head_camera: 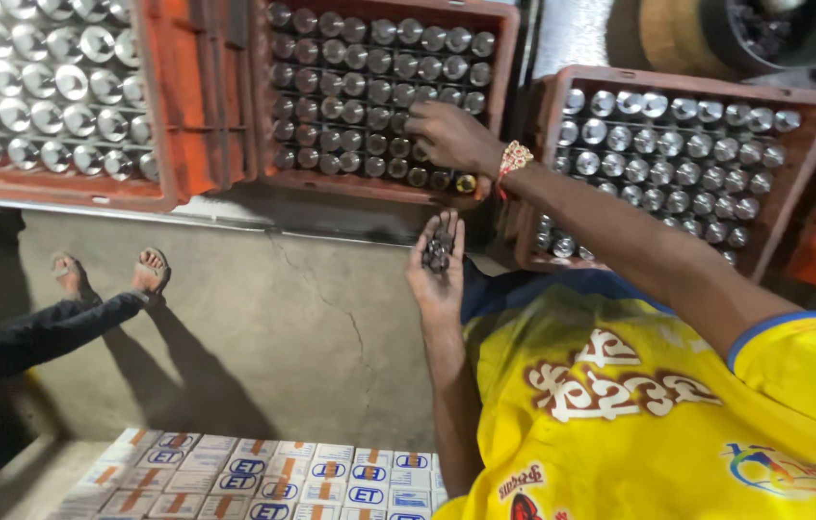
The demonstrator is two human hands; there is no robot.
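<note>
Right hand (453, 138) pinches among cylinders (369, 87) in the middle crate (509, 39). Left hand (436, 273), cupped open, cradles small dark pieces (439, 252), I see.

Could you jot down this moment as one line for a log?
left hand: palm up, cupping small dark parts | right hand: fingers on metal cylinders in middle red crate

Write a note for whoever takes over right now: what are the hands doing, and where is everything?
Left hand: open, palm up, cupping a heap of small dark pieces.
Right hand: fingers down on the cylinder tops in the middle crate; the grip is hidden.
Things: dark-topped cylinders fill that crate in rows. The left crate and right crate hold shiny-topped ones.
Done and left: pieces remain in the palm. Which cylinders are finished cannot be told.
</note>
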